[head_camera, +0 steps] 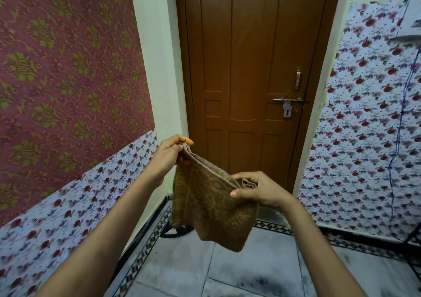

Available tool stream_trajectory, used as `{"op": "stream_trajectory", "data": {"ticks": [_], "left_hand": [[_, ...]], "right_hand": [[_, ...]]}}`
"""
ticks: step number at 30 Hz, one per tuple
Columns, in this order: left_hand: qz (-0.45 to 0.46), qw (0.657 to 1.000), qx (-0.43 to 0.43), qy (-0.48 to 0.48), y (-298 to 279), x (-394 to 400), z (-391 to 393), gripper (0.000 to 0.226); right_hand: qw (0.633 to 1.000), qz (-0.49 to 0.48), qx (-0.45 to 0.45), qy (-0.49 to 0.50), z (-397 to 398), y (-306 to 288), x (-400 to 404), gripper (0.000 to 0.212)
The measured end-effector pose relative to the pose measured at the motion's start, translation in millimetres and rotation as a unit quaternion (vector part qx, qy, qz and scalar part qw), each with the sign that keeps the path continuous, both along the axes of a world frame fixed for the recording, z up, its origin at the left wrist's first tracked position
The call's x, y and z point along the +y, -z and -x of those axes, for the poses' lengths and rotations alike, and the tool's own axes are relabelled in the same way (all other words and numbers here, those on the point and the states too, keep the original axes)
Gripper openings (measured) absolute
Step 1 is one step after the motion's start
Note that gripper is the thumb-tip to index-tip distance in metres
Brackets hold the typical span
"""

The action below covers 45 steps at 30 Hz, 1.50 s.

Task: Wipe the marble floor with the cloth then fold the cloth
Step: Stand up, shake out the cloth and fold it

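Brown patterned cloth (211,207) held in the air above the marble floor (262,267), hanging down, top edge sloping from far-left to near-right. Left hand (169,157) pinches the upper corner; right hand (257,189) grips the lower corner, fingers curled.

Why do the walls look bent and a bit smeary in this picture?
Head view: the wide-angle lens bows straight edges, so the door frame and wallpaper lean outward; the flowered wallpaper at the sides looks smeared, while the cloth and both hands, left and right, stay fairly sharp; lighting is soft, greenish, without hard shadows.
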State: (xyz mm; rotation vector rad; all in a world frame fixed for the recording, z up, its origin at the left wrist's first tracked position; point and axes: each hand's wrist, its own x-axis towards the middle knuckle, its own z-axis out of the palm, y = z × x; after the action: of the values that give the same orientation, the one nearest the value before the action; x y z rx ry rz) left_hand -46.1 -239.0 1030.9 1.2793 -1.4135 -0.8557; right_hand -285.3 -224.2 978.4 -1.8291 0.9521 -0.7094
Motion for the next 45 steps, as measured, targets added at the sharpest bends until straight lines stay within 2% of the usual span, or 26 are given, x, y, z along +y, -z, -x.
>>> {"op": "stream_trajectory", "data": {"ticks": [2,6,12,16,19,21,23,25,27,29,31,33,36,38,42,43,45], "left_hand": [[-0.005,1.000,-0.004,0.009,2.5,-3.8,-4.0,0.039],[-0.029,0.998,0.010,0.063,3.3,-8.0,-6.5,0.044],[0.026,0.983,0.003,0.182,3.6,7.3,1.6,0.032],[0.025,0.991,0.013,0.130,4.4,7.5,5.1,0.026],[-0.041,0.990,0.016,0.134,10.4,8.7,9.8,0.024],[-0.089,0.987,0.009,0.130,21.3,9.3,11.3,0.025],[-0.116,0.990,-0.005,0.081,37.8,11.1,8.6,0.022],[-0.154,0.986,-0.053,0.031,58.7,19.7,2.4,0.018],[-0.223,0.967,-0.120,0.031,81.7,31.4,-2.1,0.019],[-0.302,0.940,-0.148,0.060,103.8,43.5,-1.6,0.023],[-0.371,0.917,-0.111,0.093,120.9,52.4,3.0,0.032],[-0.420,0.900,-0.003,0.119,137.5,53.8,7.8,0.044],[-0.436,0.875,0.171,0.120,158.2,41.4,14.3,0.052],[-0.424,0.867,0.250,0.081,165.1,32.4,20.7,0.050],[-0.373,0.882,0.272,0.091,170.4,24.7,35.6,0.008],[-0.366,0.887,0.270,0.074,170.6,23.4,36.8,0.003],[-0.356,0.903,0.240,0.019,170.3,16.7,35.0,0.016]], "right_hand": [[1.000,0.021,-0.006,-0.011,-2.2,1.2,2.1,0.023],[0.994,0.095,0.038,-0.029,-12.2,-7.2,11.8,0.033],[0.966,0.192,0.137,-0.106,-35.2,-20.8,33.8,0.034],[0.969,0.221,0.095,-0.057,-37.7,-21.0,35.7,0.036],[0.971,0.215,0.097,-0.035,-40.4,-10.4,32.4,0.035],[0.983,0.164,0.077,-0.015,-41.9,1.9,32.5,0.035],[0.990,0.129,0.058,0.012,-39.9,17.6,31.9,0.035],[0.988,0.121,0.087,0.041,-36.1,36.7,30.6,0.033],[0.982,0.111,0.139,0.065,-33.5,52.5,30.3,0.030],[0.979,0.103,0.164,0.071,-33.9,62.5,31.5,0.028],[0.975,0.112,0.177,0.074,-35.8,66.6,33.2,0.027],[0.968,0.138,0.194,0.077,-38.8,69.6,33.7,0.027],[0.964,0.168,0.195,0.069,-43.5,74.1,37.6,0.026],[0.962,0.190,0.187,0.052,-46.8,79.9,41.5,0.024],[0.967,0.202,0.149,0.038,-50.1,95.7,47.9,0.020],[0.972,0.191,0.133,0.033,-49.5,97.3,49.4,0.021],[0.981,0.161,0.111,0.013,-46.8,99.2,53.9,0.028]]}}
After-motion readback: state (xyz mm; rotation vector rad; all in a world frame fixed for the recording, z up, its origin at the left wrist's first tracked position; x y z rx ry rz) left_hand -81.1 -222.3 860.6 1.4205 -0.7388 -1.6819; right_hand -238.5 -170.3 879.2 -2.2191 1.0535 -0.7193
